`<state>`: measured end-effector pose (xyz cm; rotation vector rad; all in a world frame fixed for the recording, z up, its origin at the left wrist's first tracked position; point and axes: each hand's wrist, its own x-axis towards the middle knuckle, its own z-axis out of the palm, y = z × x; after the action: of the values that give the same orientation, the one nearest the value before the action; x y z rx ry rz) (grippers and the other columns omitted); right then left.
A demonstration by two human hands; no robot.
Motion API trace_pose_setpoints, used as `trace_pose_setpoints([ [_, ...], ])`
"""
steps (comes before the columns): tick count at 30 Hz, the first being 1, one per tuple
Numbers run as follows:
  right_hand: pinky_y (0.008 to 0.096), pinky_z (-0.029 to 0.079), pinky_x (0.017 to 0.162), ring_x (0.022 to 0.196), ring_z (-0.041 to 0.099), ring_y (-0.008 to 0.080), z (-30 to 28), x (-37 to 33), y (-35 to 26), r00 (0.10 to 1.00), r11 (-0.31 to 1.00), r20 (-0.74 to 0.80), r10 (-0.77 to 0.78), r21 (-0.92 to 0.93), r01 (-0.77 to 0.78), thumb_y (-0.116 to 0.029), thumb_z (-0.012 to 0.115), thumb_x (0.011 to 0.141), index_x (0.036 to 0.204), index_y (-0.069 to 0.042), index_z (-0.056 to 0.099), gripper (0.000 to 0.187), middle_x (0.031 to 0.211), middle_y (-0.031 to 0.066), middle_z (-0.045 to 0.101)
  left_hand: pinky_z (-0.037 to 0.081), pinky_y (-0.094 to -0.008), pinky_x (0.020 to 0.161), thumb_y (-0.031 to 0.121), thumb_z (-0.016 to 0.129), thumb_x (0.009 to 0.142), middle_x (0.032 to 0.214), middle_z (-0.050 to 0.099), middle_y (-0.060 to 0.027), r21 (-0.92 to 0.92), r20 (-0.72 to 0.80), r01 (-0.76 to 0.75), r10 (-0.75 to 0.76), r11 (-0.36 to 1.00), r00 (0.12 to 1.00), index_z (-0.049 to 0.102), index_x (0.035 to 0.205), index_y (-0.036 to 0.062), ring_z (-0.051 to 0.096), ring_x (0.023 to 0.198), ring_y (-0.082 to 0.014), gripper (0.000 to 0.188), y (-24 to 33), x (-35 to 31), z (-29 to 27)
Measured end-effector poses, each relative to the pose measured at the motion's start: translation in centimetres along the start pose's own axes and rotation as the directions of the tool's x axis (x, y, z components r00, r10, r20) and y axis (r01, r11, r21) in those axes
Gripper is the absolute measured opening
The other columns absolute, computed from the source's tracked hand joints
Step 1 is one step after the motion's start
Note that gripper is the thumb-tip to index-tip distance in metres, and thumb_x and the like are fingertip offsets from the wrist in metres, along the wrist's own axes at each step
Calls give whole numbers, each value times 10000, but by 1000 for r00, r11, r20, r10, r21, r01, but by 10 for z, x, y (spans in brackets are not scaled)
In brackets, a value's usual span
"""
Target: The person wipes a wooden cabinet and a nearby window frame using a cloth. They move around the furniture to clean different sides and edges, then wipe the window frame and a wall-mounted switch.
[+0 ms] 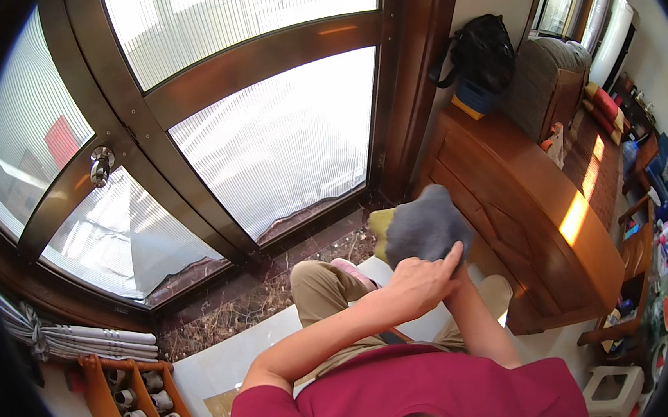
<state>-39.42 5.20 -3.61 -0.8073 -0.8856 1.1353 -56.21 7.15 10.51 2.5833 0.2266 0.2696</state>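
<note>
A fuzzy dark-grey cloth (427, 226), perhaps a mitt, is held up in front of my knees. My left hand (426, 283) reaches across my body to its lower edge. The fingers are bent and closed on that edge, with one finger lying along it near my right wrist. My right hand is covered by the cloth; only the forearm (480, 318) shows below it, so the right fingers are hidden. Behind the cloth's left side an olive-yellow piece of fabric (380, 231) shows. Whether the two are joined, I cannot tell.
Glass-panelled double doors (267, 61) stand ahead. A wooden cabinet (536, 232) is close on the right, with a black bag (485, 51) past its far end. A wooden shoe rack (93, 384) is at lower left, and a plastic stool (615, 385) at lower right.
</note>
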Motion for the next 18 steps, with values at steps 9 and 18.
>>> trace_pose_setpoints([
  [9,434,440,1178,1354,554,247,78,46,-6,993,869,60,97,482,-114,-354,455,1120,1563,-95,431,513,1511,86,549,530,-330,685,289,591,1076,841,682,-116,-738,-111,122,-298,664,948,596,1434,115,654,737,-185,398,-66,-80,-27],
  [18,318,484,975,1125,592,225,39,62,-65,922,-101,212,-324,-977,189,-235,800,826,1277,-128,601,504,1191,47,629,559,-390,734,322,606,1050,888,736,-141,-308,76,454,-454,836,888,701,1193,79,718,777,-279,298,-128,-35,71],
])
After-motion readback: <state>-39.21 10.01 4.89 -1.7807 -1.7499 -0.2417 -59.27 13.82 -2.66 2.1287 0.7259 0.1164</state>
